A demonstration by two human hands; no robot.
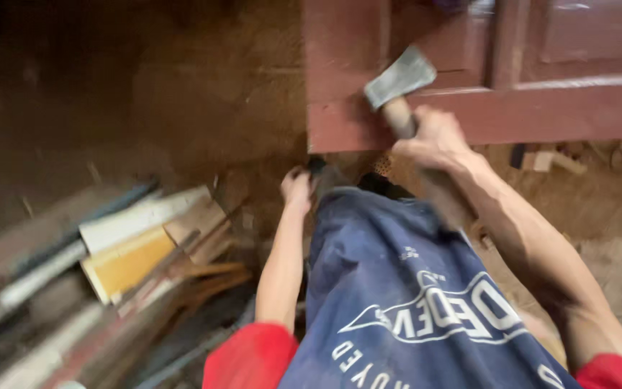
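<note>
Nearest, a blue apron covers the lap, beyond it the right hand grips a hatchet at the far red wooden door, while the left hand curls low by its near edge, where a glancing stroke could likely catch it.

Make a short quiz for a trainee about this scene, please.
1. True or false: the right hand holds a hatchet.
2. What colour is the door behind the hatchet head?
3. Where does the pile of boards lie: A) at the person's left, B) at the person's right, C) on the door?

Key: 1 true. 2 dark red. 3 A. The left hand is low near the knee; what it grips is unclear.
</note>
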